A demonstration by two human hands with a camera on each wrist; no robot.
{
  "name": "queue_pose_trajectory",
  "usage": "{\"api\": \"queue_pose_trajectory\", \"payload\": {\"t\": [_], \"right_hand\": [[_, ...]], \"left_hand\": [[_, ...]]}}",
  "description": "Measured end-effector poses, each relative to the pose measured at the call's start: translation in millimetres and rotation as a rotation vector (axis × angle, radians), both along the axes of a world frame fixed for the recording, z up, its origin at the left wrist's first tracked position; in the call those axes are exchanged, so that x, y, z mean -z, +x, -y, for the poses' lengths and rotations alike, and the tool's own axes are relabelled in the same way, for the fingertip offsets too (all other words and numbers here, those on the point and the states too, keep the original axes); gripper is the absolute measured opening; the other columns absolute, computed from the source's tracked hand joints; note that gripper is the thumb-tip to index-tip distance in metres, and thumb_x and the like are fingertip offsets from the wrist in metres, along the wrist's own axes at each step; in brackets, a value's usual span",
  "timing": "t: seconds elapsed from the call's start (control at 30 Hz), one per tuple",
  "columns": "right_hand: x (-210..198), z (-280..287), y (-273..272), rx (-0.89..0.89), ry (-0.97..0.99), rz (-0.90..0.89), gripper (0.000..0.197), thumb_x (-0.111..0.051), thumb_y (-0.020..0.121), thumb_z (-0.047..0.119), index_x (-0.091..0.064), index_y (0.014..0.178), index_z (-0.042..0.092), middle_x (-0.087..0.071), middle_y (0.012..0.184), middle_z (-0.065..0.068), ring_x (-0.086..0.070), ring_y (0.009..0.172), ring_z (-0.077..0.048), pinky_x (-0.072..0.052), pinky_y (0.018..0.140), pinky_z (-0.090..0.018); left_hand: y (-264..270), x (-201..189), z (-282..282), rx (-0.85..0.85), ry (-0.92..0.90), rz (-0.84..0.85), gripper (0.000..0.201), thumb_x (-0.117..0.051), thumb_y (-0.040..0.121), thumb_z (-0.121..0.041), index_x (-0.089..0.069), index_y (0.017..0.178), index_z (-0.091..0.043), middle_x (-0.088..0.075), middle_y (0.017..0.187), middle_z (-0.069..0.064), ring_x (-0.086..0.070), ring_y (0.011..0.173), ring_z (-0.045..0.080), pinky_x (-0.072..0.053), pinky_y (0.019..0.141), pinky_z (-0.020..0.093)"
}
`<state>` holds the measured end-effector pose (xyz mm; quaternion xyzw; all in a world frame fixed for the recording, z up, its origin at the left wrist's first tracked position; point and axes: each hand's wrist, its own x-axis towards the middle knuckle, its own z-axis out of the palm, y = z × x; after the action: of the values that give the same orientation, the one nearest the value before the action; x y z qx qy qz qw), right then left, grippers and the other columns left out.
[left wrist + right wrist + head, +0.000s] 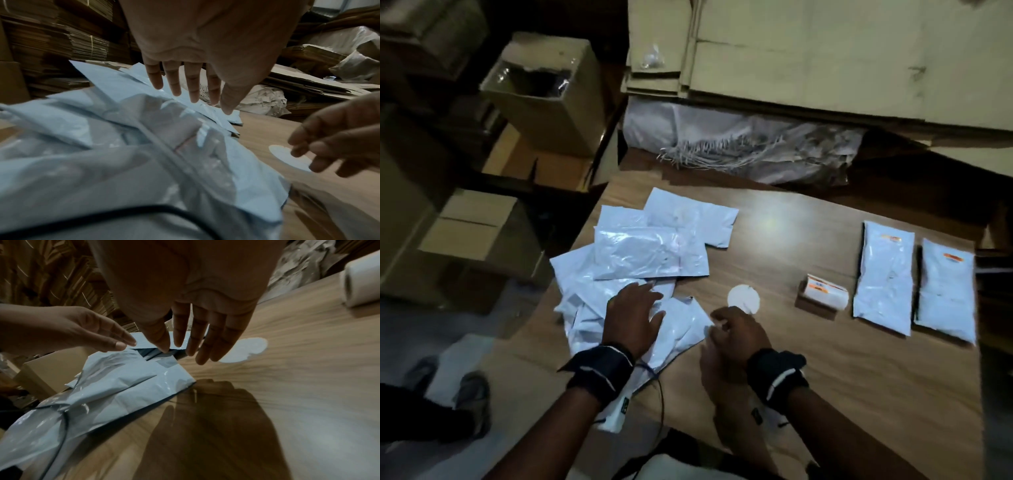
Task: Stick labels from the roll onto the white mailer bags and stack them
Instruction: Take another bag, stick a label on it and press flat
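Observation:
A loose pile of white mailer bags [640,253] lies on the left half of the wooden table [808,377]. My left hand [635,315] is flat with straight fingers [193,91] just over the near bags [102,146]. My right hand [736,329] is beside it, its fingers [197,340] straight and the thumb tip at the corner of the nearest bag [127,386]; it holds nothing. The label roll [823,293] lies to the right, seen too in the right wrist view as the roll [362,283]. Two labelled bags [883,277] [945,294] lie side by side at far right.
A white round patch [743,298] marks the table in front of my right hand. Flattened cardboard [825,51] and a wrapped bundle [739,144] fill the back. Cardboard boxes [544,92] stand left of the table. A person's shoes [472,394] are on the floor.

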<state>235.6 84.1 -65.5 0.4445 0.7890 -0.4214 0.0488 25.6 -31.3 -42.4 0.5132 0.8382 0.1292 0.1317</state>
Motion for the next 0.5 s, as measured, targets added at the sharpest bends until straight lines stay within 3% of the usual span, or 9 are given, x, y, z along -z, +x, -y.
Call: {"api": "queue_pose_trajectory", "payload": {"t": [0.13,0.23,0.33,0.5], "right_hand": [[1.6,4.1,-35.2,0.046,0.025,-0.051,0.035,-0.063,0.09,0.033,-0.061,0.123,0.02,-0.061,0.123,-0.001,-0.061,0.109,-0.02,-0.044,0.09,-0.026],[1.2,2.1,-58.2,0.025,0.053,-0.05,0.038,-0.063,0.09,0.03,-0.059,0.126,0.019,-0.059,0.128,-0.003,-0.058,0.113,-0.021,-0.042,0.093,-0.026],[-3.6,-2.7,-79.8,0.034,0.061,-0.054,0.037,-0.062,0.09,0.03,-0.06,0.125,0.019,-0.059,0.129,-0.002,-0.059,0.113,-0.022,-0.045,0.093,-0.03],[-5.7,-4.1,-100.0,0.012,0.069,-0.023,0.038,-0.062,0.087,0.028,-0.061,0.124,0.023,-0.059,0.13,-0.001,-0.059,0.112,-0.023,-0.045,0.093,-0.03]], "left_hand": [[-24.7,0.7,10.8,0.037,0.08,-0.004,0.035,-0.054,0.081,-0.044,-0.072,0.103,-0.023,-0.067,0.118,0.004,-0.061,0.111,0.032,-0.05,0.09,0.047],[-46.7,-4.8,8.7,-0.042,0.198,-0.029,0.032,-0.061,0.084,-0.036,-0.067,0.114,-0.025,-0.062,0.128,0.003,-0.056,0.118,0.029,-0.046,0.095,0.047],[-63.1,-16.0,1.6,-0.177,0.251,-0.094,0.041,-0.064,0.085,-0.034,-0.061,0.124,-0.021,-0.057,0.129,0.007,-0.052,0.117,0.032,-0.041,0.094,0.046],[-81.7,-19.5,-12.3,-0.412,0.09,0.022,0.068,-0.066,0.084,-0.048,-0.045,0.138,-0.012,-0.055,0.128,0.015,-0.05,0.116,0.04,-0.04,0.096,0.05]]}}
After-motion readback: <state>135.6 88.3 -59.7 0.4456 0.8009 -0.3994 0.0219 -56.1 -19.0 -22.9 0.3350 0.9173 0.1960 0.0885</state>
